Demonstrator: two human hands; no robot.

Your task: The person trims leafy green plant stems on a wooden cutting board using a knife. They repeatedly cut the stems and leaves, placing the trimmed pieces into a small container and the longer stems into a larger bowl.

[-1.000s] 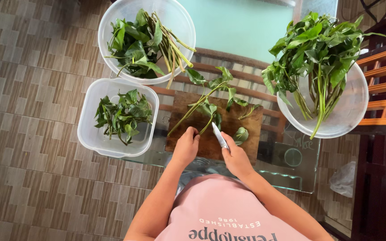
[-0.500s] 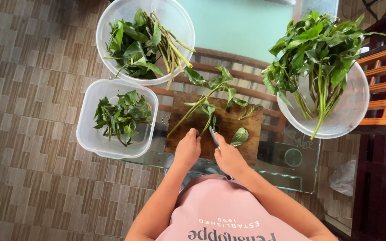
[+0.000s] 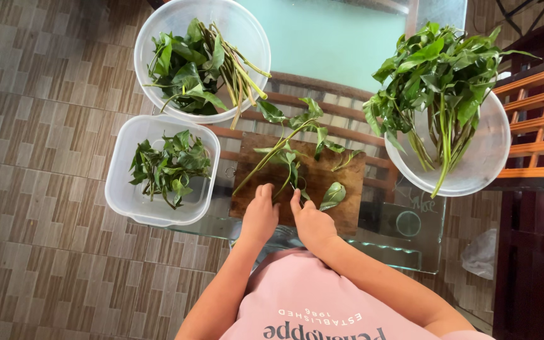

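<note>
Head view: both hands [image 3: 288, 217] pinning leafy stem [image 3: 283, 157] on wooden board [image 3: 347, 211].

A glass table [image 3: 410, 252] is carrying everything, with the tiled floor [image 3: 51, 264] showing through and around it. A wooden board [image 3: 347, 217] is lying at its middle, with a leafy sprig [image 3: 284, 151] and a loose leaf [image 3: 333, 196] lying on the wood. A square tub [image 3: 121, 189] of leaves is sitting to the board's left, a round bowl [image 3: 158, 25] of stems and leaves is sitting behind that, and a second bowl [image 3: 486, 164] of greens is sitting at the right.
</note>
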